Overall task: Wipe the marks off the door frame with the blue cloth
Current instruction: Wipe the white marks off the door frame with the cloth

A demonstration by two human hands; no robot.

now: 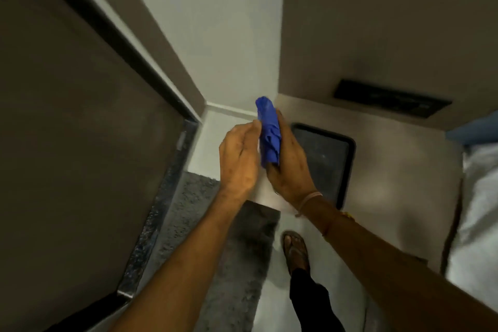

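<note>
Nearest the camera, two bare forearms reach forward and down over a pale floor. Below them a foot in a brown sandal [295,249] stands on the floor beside a grey shaggy mat [204,224]. The right hand [289,164], with a thin thread band [310,199] at its wrist, grips a bunched, folded blue cloth [268,135] along its length, thumb at the lower end. The left hand [239,159] is partly open, palm turned toward the cloth, its fingertips touching the cloth's left side. The cloth is held upright in the air between both hands, apart from any wall. Just past the right hand a dark rectangular mat with a black rim [323,159] lies on the floor. To the left runs the dark brown door [67,116] with its black-edged door frame [107,29]. Beyond the hands a white wall corner [215,48] rises. The picture is blurred, so no marks can be told.
</note>
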